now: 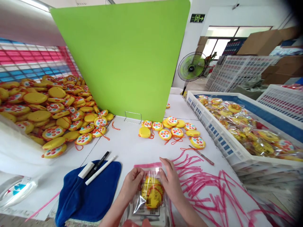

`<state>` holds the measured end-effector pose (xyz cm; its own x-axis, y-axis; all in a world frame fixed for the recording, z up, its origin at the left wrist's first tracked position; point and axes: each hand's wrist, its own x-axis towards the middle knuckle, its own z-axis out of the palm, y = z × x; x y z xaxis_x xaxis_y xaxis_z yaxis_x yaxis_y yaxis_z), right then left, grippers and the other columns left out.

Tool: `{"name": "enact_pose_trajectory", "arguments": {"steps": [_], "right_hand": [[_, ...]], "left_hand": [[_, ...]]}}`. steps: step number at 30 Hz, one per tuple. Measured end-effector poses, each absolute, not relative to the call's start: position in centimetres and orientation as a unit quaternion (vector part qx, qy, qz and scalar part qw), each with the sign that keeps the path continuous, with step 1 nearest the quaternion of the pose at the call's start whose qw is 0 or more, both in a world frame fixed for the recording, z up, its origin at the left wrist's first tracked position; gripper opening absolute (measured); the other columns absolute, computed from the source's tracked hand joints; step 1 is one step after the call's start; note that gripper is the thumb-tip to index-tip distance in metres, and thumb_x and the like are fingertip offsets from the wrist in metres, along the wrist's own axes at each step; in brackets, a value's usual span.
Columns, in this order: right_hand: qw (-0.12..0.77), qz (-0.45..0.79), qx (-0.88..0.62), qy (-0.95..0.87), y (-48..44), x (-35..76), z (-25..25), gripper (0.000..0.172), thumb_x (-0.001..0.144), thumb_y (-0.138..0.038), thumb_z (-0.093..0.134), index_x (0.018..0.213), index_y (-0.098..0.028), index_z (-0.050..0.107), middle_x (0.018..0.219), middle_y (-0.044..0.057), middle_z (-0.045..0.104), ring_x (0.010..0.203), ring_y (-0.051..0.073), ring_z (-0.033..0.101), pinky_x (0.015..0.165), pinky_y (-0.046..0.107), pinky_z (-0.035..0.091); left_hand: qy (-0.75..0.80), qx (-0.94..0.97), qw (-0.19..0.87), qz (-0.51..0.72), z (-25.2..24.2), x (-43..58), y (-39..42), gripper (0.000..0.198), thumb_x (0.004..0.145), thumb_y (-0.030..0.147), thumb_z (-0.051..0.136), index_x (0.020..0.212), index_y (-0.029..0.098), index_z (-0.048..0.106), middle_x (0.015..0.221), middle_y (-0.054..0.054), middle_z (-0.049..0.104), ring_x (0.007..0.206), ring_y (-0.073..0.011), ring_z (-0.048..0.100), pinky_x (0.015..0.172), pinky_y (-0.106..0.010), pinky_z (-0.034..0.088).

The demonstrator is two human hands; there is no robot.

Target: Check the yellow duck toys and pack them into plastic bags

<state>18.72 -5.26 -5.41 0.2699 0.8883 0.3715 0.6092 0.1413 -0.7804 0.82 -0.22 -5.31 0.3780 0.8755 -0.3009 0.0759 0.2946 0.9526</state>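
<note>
A clear plastic bag [137, 206] with printing and a barcode lies in front of me, with a yellow duck-like toy [152, 192] inside. A pink strip [145, 165] runs along its top edge. My left hand [132, 181] pinches the bag's upper left edge between thumb and fingers. At the upper right edge, my right hand [171, 178] has its thumb against the plastic and its fingers stretched out, apart from the thumb. More flat clear bags [167, 217] seem to lie underneath. A blurred skin-toned shape shows at the bottom edge.
Loose yellow toys [171, 132] lie before a green board [127, 63]; a big heap [56, 110] is at left. Markers [100, 170] rest on a blue cloth [94, 201]. Pink strips [201, 186] and a cutter knife [203, 156] lie right, beside a white crate [227, 151] of bagged toys.
</note>
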Motion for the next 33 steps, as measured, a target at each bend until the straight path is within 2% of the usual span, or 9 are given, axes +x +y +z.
{"name": "enact_pose_trajectory", "arguments": {"steps": [4, 7, 11, 15, 18, 21, 24, 27, 33], "right_hand": [[0.420, 0.078, -0.585, -0.689, -4.6, 18.1, -3.8, 0.036, 0.092, -0.012, 0.049, 0.125, -0.026, 0.054, 0.105, 0.006, 0.065, 0.099, 0.024, 0.057, 0.086, 0.042, 0.050], [0.382, 0.054, -0.547, -0.743, -4.2, 16.9, -2.5, 0.044, 0.091, -0.007, 0.048, 0.131, -0.023, 0.049, 0.104, 0.007, 0.067, 0.092, 0.024, 0.060, 0.082, 0.040, 0.052], [0.355, 0.042, -0.537, -0.764, -3.6, 15.7, -1.6, 0.046, 0.091, -0.004, 0.042, 0.132, -0.021, 0.050, 0.097, 0.009, 0.069, 0.084, 0.025, 0.061, 0.076, 0.041, 0.053], [0.483, 0.222, -0.560, -0.636, -2.7, 15.5, -2.2, 0.037, 0.081, -0.008, 0.053, 0.112, -0.025, 0.065, 0.086, 0.004, 0.069, 0.080, 0.023, 0.064, 0.076, 0.038, 0.053], [0.588, 0.332, -0.569, -0.469, -1.9, 17.3, -3.5, 0.023, 0.073, -0.016, 0.063, 0.095, -0.023, 0.065, 0.076, 0.000, 0.068, 0.060, 0.016, 0.064, 0.057, 0.029, 0.054], [0.646, 0.331, -0.592, -0.349, -1.9, 22.1, -4.7, 0.024, 0.070, -0.027, 0.066, 0.092, -0.021, 0.056, 0.073, -0.002, 0.066, 0.044, 0.012, 0.060, 0.041, 0.025, 0.051], [0.708, 0.298, -0.601, -0.222, -3.0, 28.6, -5.2, 0.036, 0.059, -0.035, 0.073, 0.084, -0.022, 0.052, 0.065, -0.006, 0.062, 0.049, 0.013, 0.063, 0.050, 0.027, 0.057], [0.729, 0.286, -0.604, -0.148, -4.6, 33.3, -5.1, 0.037, 0.050, -0.032, 0.078, 0.076, -0.021, 0.053, 0.059, -0.007, 0.061, 0.057, 0.012, 0.066, 0.060, 0.024, 0.059], [0.693, 0.375, -0.600, -0.141, -4.6, 33.5, -5.4, 0.039, 0.047, -0.020, 0.082, 0.083, -0.013, 0.069, 0.089, 0.009, 0.072, 0.080, 0.021, 0.071, 0.070, 0.028, 0.061]], "left_hand": [[0.449, 0.556, 0.627, 0.309, -4.2, 1.3, -0.3, 0.027, 0.082, 0.045, 0.055, 0.081, 0.018, 0.055, 0.066, 0.001, 0.060, 0.056, -0.0133, 0.052, 0.051, -0.023, 0.038], [0.418, 0.637, 0.575, 0.300, -3.2, 1.7, -0.5, 0.021, 0.087, 0.034, 0.048, 0.094, 0.018, 0.059, 0.082, -0.005, 0.068, 0.074, -0.0186, 0.061, 0.067, -0.028, 0.045], [0.430, 0.734, 0.453, 0.267, -2.2, 2.0, -0.7, 0.021, 0.090, 0.027, 0.041, 0.088, 0.017, 0.059, 0.085, -0.010, 0.070, 0.075, -0.0225, 0.063, 0.070, -0.032, 0.044], [0.430, 0.758, 0.430, 0.238, -2.0, 2.0, -0.7, 0.024, 0.090, 0.028, 0.042, 0.089, 0.017, 0.063, 0.089, -0.012, 0.072, 0.082, -0.0257, 0.066, 0.071, -0.032, 0.044], [0.411, 0.732, 0.490, 0.235, -2.7, 1.8, -0.6, 0.026, 0.091, 0.029, 0.043, 0.098, 0.019, 0.065, 0.095, -0.009, 0.073, 0.087, -0.0241, 0.067, 0.077, -0.032, 0.045], [0.429, 0.649, 0.576, 0.251, -4.4, 1.1, -0.3, 0.028, 0.089, 0.035, 0.046, 0.102, 0.018, 0.063, 0.093, -0.008, 0.072, 0.084, -0.0223, 0.066, 0.075, -0.031, 0.048], [0.449, 0.567, 0.636, 0.268, -6.0, 0.5, 0.2, 0.032, 0.084, 0.043, 0.052, 0.101, 0.017, 0.059, 0.084, -0.006, 0.070, 0.074, -0.0201, 0.063, 0.064, -0.029, 0.047], [0.445, 0.524, 0.672, 0.277, -6.5, 0.1, 0.5, 0.036, 0.080, 0.048, 0.057, 0.100, 0.017, 0.057, 0.079, -0.004, 0.067, 0.071, -0.0183, 0.061, 0.060, -0.027, 0.046], [0.439, 0.496, 0.697, 0.275, -6.4, 0.1, 0.9, 0.046, 0.077, 0.053, 0.061, 0.104, 0.015, 0.056, 0.085, -0.006, 0.069, 0.073, -0.0173, 0.062, 0.061, -0.026, 0.045]]}}
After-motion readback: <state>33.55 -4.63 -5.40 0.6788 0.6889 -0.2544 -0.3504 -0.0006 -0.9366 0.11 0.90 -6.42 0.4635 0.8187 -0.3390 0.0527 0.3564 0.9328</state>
